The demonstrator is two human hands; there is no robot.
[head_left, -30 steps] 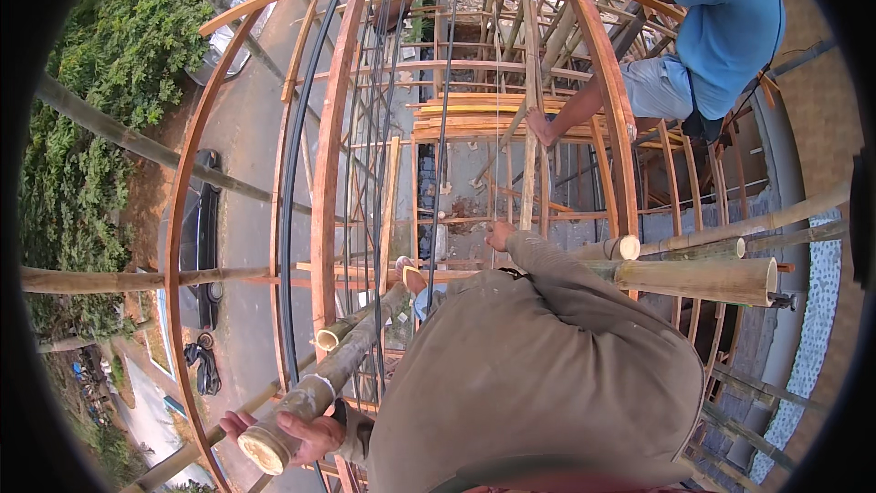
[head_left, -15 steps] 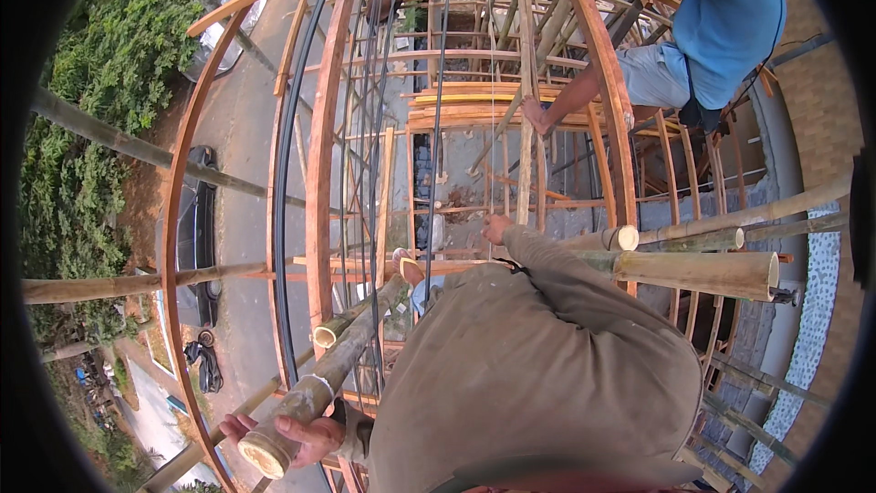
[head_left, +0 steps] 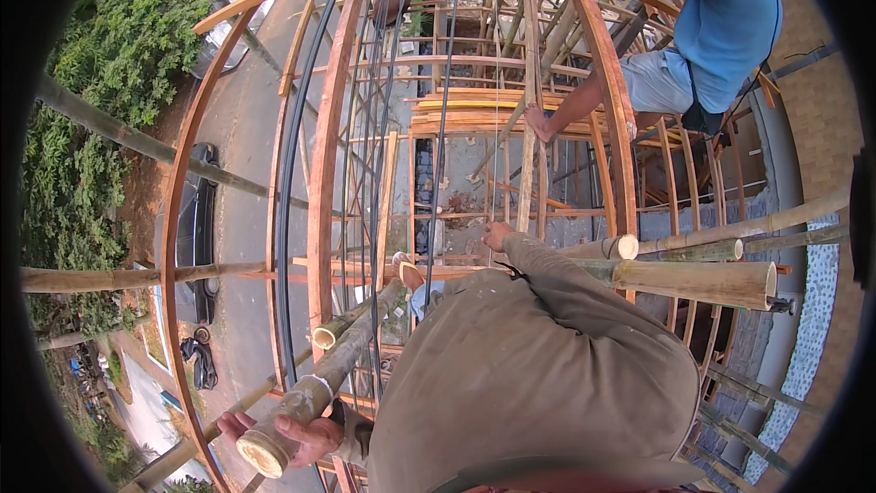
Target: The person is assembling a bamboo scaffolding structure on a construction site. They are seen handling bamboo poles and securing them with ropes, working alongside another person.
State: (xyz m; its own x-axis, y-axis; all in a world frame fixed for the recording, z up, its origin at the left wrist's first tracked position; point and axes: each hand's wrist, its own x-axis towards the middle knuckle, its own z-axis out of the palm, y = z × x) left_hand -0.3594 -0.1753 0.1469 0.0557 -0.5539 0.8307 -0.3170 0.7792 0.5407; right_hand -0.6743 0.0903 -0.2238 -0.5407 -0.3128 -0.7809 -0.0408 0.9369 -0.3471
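Note:
My left hand (head_left: 310, 439) is wrapped round the cut end of a thick bamboo pole (head_left: 321, 392), thumb on one side and fingers on the other. A second, thinner bamboo pole (head_left: 326, 338) lies alongside it. Farther ahead, my right hand (head_left: 497, 236) is closed in a pinch on a thin pale string (head_left: 495, 164), which runs away from me between the timbers; the fingertips are partly hidden. My foot in a sandal (head_left: 407, 271) rests near the far part of the thick pole.
Reddish timber beams (head_left: 328, 155) and black cables (head_left: 290, 141) run lengthwise at my left. Cut bamboo ends (head_left: 698, 281) jut out at right. A co-worker in a blue shirt (head_left: 727, 18) sits on the frame. Far below are a road (head_left: 248, 219) and a dark car (head_left: 193, 237).
The view has shifted slightly. My right hand appears a little lower and still pinches the string; my left hand keeps its hold on the bamboo pole.

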